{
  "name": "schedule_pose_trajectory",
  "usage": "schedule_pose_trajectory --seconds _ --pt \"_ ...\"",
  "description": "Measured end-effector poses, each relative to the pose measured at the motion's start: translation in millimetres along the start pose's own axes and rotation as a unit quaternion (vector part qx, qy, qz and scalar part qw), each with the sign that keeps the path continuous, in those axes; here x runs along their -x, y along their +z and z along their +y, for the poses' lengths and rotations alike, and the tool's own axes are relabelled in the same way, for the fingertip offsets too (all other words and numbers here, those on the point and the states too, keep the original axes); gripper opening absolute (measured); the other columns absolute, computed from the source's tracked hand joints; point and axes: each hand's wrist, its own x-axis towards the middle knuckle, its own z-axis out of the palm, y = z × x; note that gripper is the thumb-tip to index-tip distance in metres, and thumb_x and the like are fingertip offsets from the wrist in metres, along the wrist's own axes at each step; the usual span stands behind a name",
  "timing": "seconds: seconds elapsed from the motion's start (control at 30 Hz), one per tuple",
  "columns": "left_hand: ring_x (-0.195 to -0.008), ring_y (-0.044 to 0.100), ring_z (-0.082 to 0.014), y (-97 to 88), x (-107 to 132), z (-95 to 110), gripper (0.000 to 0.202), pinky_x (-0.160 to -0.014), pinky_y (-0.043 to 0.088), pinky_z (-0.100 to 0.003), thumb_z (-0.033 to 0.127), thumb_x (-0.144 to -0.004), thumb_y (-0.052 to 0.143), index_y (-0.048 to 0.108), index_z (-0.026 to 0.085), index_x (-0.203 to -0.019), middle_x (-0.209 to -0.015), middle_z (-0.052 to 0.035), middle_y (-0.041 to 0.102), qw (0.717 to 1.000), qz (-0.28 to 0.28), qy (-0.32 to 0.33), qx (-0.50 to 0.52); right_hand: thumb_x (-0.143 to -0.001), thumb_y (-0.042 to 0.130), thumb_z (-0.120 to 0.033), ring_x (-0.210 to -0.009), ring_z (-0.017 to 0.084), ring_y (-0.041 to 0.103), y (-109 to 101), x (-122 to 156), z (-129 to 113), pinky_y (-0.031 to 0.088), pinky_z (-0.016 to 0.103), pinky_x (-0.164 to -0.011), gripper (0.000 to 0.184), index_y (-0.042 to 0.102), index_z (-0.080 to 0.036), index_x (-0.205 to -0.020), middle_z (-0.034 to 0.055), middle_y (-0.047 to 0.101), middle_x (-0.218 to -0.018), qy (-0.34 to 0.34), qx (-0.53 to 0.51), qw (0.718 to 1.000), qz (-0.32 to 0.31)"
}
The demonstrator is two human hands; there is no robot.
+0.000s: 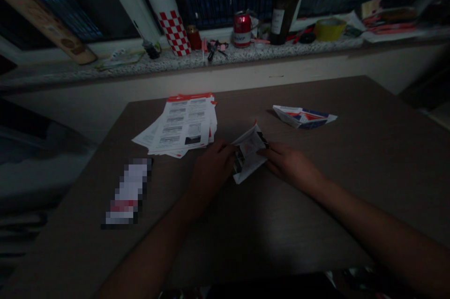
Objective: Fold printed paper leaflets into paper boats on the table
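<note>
A partly folded printed paper (248,153) lies on the brown table (316,186) between my hands. My left hand (211,170) grips its left edge, fingers curled onto the sheet. My right hand (286,163) pinches the right side, fingers closed on the fold. One flap of the paper stands up at the top. A stack of red and white leaflets (183,123) lies just beyond my left hand. A finished folded paper shape (304,117) with red and blue print rests beyond my right hand.
A pixelated flat object (127,193) lies on the table at the left. On the stone sill behind stand a red-checked white bottle (165,8), a red can (242,29), a dark bottle (284,15) and a yellow tape roll (329,28).
</note>
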Motion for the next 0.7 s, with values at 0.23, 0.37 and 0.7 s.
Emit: schedule_pose_trajectory --seconds 0.23,0.37,0.7 --pt "-0.110 0.069 -0.0226 2.5 0 -1 0.028 -0.093 0.059 -0.035 0.008 -0.100 0.057 0.068 0.022 -0.121 -0.128 -0.0082 0.065 0.999 0.017 0.051 -0.002 -0.100 0.061 -0.018 -0.103 0.027 0.073 1 1 10 0.062 0.038 -0.085 0.032 0.070 -0.019 -0.131 0.0147 0.069 -0.123 -0.002 -0.040 0.999 0.010" --pt "-0.099 0.070 -0.0202 3.4 0 0 0.022 -0.083 0.058 -0.030 0.014 -0.105 0.054 0.066 0.023 -0.119 -0.118 -0.0058 0.069 0.999 0.020 0.045 0.001 -0.098 0.060 -0.018 -0.102 0.027 0.072 -4 1 11 0.061 0.040 -0.086 0.035 0.070 -0.019 -0.132 0.0140 0.069 -0.121 -0.007 -0.078 0.997 0.012" --pt "-0.093 0.074 -0.0206 7.5 1 0 0.024 -0.079 0.057 -0.031 0.019 -0.100 0.061 0.064 0.023 -0.124 -0.112 -0.0051 0.074 0.996 0.046 -0.027 0.070 -0.107 0.048 -0.022 -0.103 0.025 0.072 -5 0 14 0.059 0.037 -0.089 0.023 0.067 -0.018 -0.120 0.0130 0.070 -0.118 0.006 -0.131 0.991 0.032"
